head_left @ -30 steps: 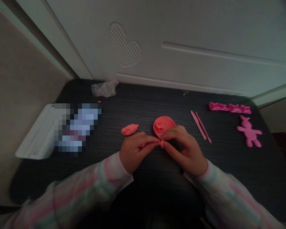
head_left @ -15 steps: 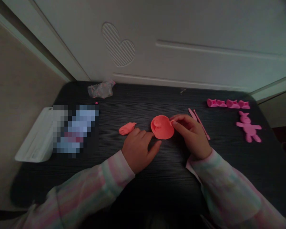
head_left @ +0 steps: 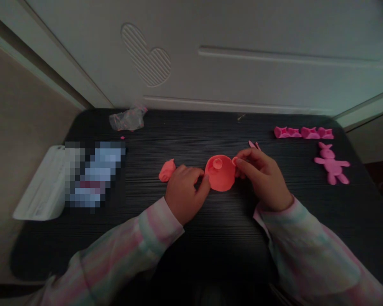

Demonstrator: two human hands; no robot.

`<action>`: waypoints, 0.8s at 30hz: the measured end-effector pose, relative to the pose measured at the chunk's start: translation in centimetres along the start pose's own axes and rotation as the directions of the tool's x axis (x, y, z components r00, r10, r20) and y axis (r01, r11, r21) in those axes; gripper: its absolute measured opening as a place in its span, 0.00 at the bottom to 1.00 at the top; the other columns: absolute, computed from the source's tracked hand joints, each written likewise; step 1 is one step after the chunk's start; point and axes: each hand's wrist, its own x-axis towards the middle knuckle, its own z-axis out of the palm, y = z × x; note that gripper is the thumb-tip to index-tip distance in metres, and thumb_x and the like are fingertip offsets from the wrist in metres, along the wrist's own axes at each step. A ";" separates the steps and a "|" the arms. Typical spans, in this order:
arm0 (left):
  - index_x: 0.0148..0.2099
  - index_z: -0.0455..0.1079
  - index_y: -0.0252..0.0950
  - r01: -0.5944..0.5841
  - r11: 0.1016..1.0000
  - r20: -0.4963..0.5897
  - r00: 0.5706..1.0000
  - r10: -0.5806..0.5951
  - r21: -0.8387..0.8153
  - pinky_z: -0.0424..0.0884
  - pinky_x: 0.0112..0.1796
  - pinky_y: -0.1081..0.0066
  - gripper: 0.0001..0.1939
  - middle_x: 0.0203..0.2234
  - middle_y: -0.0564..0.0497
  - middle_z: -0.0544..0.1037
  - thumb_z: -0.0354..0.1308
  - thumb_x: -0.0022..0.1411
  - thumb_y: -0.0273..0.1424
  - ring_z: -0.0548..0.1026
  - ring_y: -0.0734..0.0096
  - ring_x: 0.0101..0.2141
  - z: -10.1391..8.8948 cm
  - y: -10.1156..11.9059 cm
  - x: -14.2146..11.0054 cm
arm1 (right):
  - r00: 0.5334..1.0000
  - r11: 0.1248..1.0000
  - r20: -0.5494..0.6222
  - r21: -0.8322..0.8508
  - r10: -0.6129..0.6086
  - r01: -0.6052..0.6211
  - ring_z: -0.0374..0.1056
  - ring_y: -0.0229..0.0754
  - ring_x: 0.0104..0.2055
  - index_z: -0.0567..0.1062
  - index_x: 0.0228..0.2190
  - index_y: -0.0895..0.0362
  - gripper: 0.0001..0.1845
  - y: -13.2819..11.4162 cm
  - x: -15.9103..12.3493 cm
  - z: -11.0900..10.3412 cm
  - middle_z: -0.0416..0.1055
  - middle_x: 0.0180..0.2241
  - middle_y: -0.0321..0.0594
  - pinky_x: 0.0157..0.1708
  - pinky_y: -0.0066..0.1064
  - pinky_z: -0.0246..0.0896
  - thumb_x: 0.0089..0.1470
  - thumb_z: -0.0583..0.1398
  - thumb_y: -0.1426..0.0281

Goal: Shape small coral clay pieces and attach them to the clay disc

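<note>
A flat round disc of coral-pink clay (head_left: 221,174) lies on the dark striped table (head_left: 191,221), with a small round knob of clay on its upper left. My left hand (head_left: 184,191) rests on the table, its fingertips touching the disc's left edge. My right hand (head_left: 262,175) is at the disc's right edge, thumb and forefinger pinched on a tiny bit of clay there. A loose lump of the same clay (head_left: 167,170) lies just left of my left hand.
A pink rabbit-shaped mould (head_left: 331,163) and a row of pink moulds (head_left: 303,133) lie at the right. Pink modelling sticks (head_left: 254,145) peek out behind my right hand. A crumpled clear wrapper (head_left: 127,118) and a white box (head_left: 46,182) are at the left.
Both hands had been pinching a small clay piece together near the table's front. They parted and moved up to the disc, the right carrying the piece to its right edge.
</note>
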 end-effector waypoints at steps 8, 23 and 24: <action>0.23 0.63 0.34 -0.055 0.998 -0.007 0.998 0.055 -0.007 0.59 0.27 0.71 0.10 0.17 0.53 0.68 0.48 0.54 0.30 0.62 0.73 0.23 0.0 0.0 -0.1 | 0.942 0.888 0.045 -0.322 -0.331 0.328 0.63 0.40 0.35 0.69 0.26 0.54 0.01 0.0 -0.5 0.5 0.65 0.30 0.38 0.37 0.37 0.59 0.46 0.57 0.71; 0.23 0.63 0.33 -0.144 0.989 -0.048 0.989 0.142 -0.043 0.58 0.26 0.71 0.09 0.16 0.53 0.67 0.49 0.55 0.29 0.61 0.74 0.23 0.1 0.1 -0.3 | 0.867 0.682 0.160 -0.557 -0.472 0.474 0.60 0.47 0.44 0.71 0.30 0.56 0.06 0.1 -0.9 1.7 0.64 0.39 0.45 0.42 0.42 0.57 0.46 0.56 0.71; 0.23 0.64 0.33 -0.146 0.988 -0.052 0.988 0.144 -0.043 0.58 0.26 0.71 0.09 0.16 0.53 0.67 0.49 0.55 0.28 0.61 0.74 0.23 0.1 0.2 -0.3 | 0.862 0.668 0.161 -0.569 -0.481 0.480 0.60 0.47 0.44 0.71 0.30 0.56 0.06 0.1 -0.9 1.7 0.64 0.39 0.45 0.42 0.42 0.57 0.46 0.56 0.71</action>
